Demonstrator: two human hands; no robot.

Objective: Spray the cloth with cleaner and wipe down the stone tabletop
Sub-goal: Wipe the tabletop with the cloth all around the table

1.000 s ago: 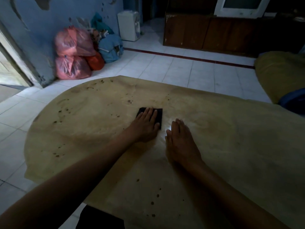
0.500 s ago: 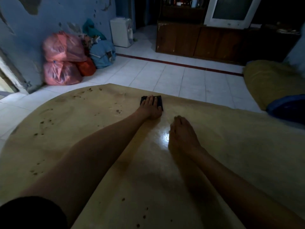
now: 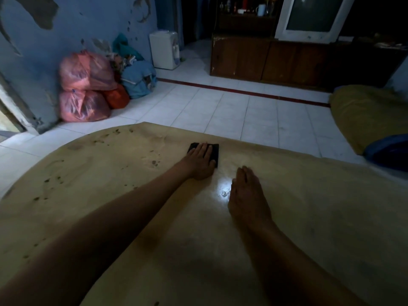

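Near the far edge of the counter (image 3: 309, 217), the left hand (image 3: 199, 161) pressed flat, fingers straight, on the dark cloth (image 3: 215, 151), which over the last second had been pushed outward from the middle. The right hand (image 3: 245, 195) lay flat and empty beside a wet-looking gleam, hardly moved. Wiping seemed well underway; dark specks along the left edge remained, though dim light made that uncertain.

Domestic interior, a lived-in home room. Indicators: white tiled floor (image 3: 231, 107); blue wall with peeling paint (image 3: 66, 23); filled plastic bags (image 3: 85, 87) piled at the wall base; small white appliance (image 3: 164, 49) (type cannot be told); dark wooden cabinet (image 3: 265, 60); a television (image 3: 313, 16) on it.
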